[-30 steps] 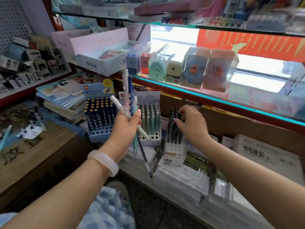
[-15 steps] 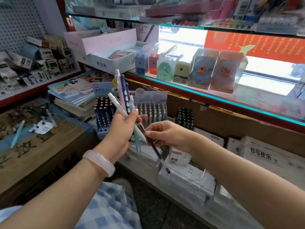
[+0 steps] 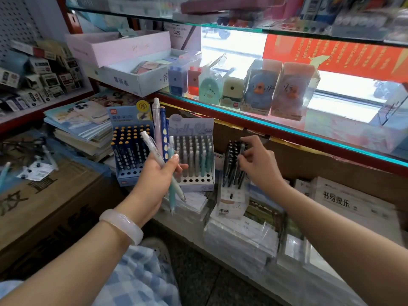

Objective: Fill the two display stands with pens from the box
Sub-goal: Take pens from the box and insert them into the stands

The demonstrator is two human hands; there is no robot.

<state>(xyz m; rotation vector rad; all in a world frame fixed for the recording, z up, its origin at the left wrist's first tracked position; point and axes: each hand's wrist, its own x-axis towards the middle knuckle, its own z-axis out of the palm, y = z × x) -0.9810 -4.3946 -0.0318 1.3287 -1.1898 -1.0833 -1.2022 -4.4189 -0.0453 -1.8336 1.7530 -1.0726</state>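
- The black stand (image 3: 234, 166), a rigid box on the lower shelf, takes the right hand (image 3: 257, 162), its grip pinching a dark pen there.
- Left hand (image 3: 155, 175) clutches spare pens (image 3: 162, 138): light, stiff, probably slick; best held mid-barrel.

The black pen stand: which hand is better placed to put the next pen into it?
The right hand. Its fingers are already at the black pen stand, while the left hand grips the bunch of pens off to the left.
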